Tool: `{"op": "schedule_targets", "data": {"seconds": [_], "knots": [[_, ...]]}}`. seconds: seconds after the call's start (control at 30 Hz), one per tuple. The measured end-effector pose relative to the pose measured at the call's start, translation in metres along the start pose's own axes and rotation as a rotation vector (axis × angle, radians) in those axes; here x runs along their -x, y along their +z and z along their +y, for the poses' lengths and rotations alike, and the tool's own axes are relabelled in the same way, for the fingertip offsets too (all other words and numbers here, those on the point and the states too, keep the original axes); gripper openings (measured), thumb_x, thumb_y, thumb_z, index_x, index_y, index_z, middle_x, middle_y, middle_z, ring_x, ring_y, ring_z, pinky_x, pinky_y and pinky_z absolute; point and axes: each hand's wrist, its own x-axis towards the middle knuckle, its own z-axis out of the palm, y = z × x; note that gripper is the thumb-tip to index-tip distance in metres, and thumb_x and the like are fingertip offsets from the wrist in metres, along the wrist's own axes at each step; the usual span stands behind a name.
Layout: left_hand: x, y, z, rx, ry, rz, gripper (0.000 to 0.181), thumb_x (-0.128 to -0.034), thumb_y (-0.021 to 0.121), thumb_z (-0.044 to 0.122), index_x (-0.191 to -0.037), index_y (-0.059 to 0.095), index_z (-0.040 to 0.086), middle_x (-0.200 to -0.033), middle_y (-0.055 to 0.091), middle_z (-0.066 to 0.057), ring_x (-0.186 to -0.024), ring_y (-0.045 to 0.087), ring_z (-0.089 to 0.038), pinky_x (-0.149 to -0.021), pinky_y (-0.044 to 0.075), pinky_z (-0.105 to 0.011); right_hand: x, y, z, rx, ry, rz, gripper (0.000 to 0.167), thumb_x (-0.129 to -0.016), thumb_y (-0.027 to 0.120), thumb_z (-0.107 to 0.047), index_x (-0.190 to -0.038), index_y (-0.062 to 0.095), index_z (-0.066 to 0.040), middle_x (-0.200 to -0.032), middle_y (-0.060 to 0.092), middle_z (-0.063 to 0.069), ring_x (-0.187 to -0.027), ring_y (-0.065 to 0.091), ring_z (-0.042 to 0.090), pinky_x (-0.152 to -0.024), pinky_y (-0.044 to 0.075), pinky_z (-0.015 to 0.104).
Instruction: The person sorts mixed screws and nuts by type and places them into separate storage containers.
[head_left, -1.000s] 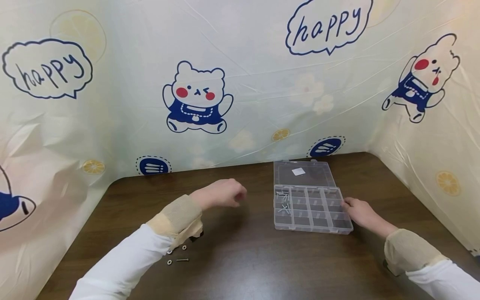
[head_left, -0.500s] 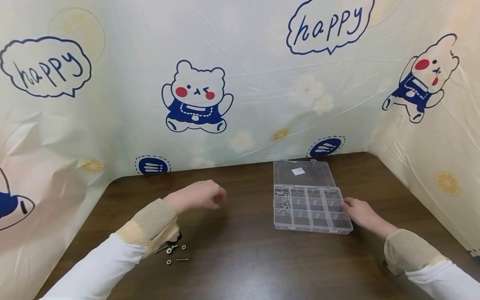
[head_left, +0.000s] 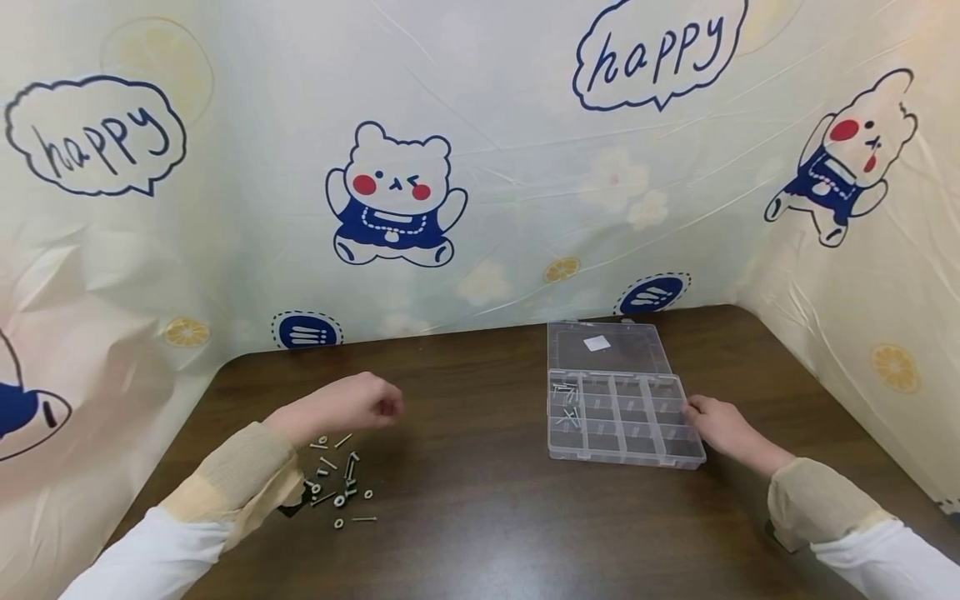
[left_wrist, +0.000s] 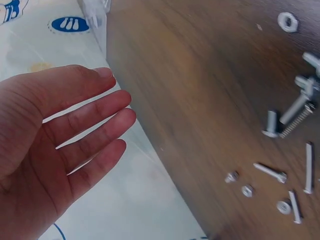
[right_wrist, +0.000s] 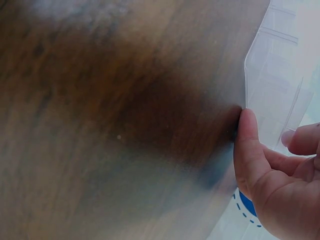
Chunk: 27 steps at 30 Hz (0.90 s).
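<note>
My left hand (head_left: 348, 408) is in the air over the left of the table, beside a scatter of bolts and screws (head_left: 349, 468). In the left wrist view its fingers (left_wrist: 92, 117) are loosely bent and hold nothing. Among the screws lie a few nuts and washers (left_wrist: 288, 22). My right hand (head_left: 731, 433) holds the right side of a clear plastic compartment box (head_left: 633, 457). In the right wrist view, its digits pinch the box's side wall (right_wrist: 265, 85). Small screws (head_left: 568, 417) lie in the box's left compartments.
The box's transparent lid (head_left: 630, 354) lies folded back behind it, with a white label (head_left: 597, 342). A brown wooden table (head_left: 480, 517) bears everything. Printed sheeting (head_left: 510, 183) surrounds the table's back and sides.
My left hand has moved left, away from the box and towards the loose hardware. More of the screws now show below the forearm. The right hand and the box have stayed put.
</note>
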Motion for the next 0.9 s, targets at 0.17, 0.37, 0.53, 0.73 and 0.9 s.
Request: {"op": "schedule_targets", "data": {"seconds": [0.17,0.37,0.53,0.73,0.9], "knots": [[0.014,0.000,-0.009,0.035,-0.014,0.012,0.006,-0.0770,0.064,0.004,-0.081,0.065,0.008,-0.071,0.058,0.009,-0.064,0.052,-0.003,-0.059,0.045,-0.023,0.000,0.000,-0.001,-0.002,-0.002,0.003,0.040,-0.093,0.037,-0.012,-0.110,0.047,0.023,-0.108,0.051,0.038,-0.102,0.050,0.048,-0.082,0.041,0.053],[0.030,0.004,-0.020,0.068,-0.044,0.010,0.006,-0.0768,0.064,0.003,-0.079,0.064,0.008,-0.070,0.057,0.010,-0.064,0.051,-0.001,-0.058,0.045,-0.023,0.000,-0.001,-0.002,-0.006,-0.006,0.005,0.039,-0.093,0.037,-0.012,-0.109,0.047,0.023,-0.108,0.051,0.039,-0.102,0.050,0.048,-0.081,0.041,0.053],[0.042,0.012,-0.027,0.081,-0.052,0.010,0.007,-0.0763,0.064,0.002,-0.076,0.063,0.009,-0.067,0.054,0.012,-0.061,0.047,-0.001,-0.055,0.043,-0.022,0.000,-0.001,-0.001,-0.005,-0.013,0.010,0.038,-0.093,0.037,-0.011,-0.109,0.048,0.022,-0.106,0.053,0.037,-0.099,0.051,0.046,-0.080,0.042,0.052],[0.052,0.026,-0.037,0.107,-0.092,-0.002,0.009,-0.0748,0.064,0.001,-0.075,0.063,0.010,-0.068,0.054,0.012,-0.061,0.048,0.000,-0.055,0.043,-0.022,0.000,-0.001,0.000,-0.003,-0.007,0.006,0.039,-0.093,0.037,-0.012,-0.109,0.048,0.022,-0.106,0.053,0.036,-0.099,0.052,0.045,-0.080,0.042,0.052],[0.059,0.039,-0.048,0.134,-0.084,0.008,0.012,-0.0720,0.064,-0.003,-0.073,0.064,0.009,-0.069,0.056,0.011,-0.062,0.049,0.000,-0.056,0.045,-0.022,0.000,-0.001,-0.001,-0.007,-0.005,0.006,0.038,-0.093,0.037,-0.012,-0.109,0.048,0.021,-0.106,0.053,0.036,-0.098,0.052,0.045,-0.081,0.042,0.052]]}}
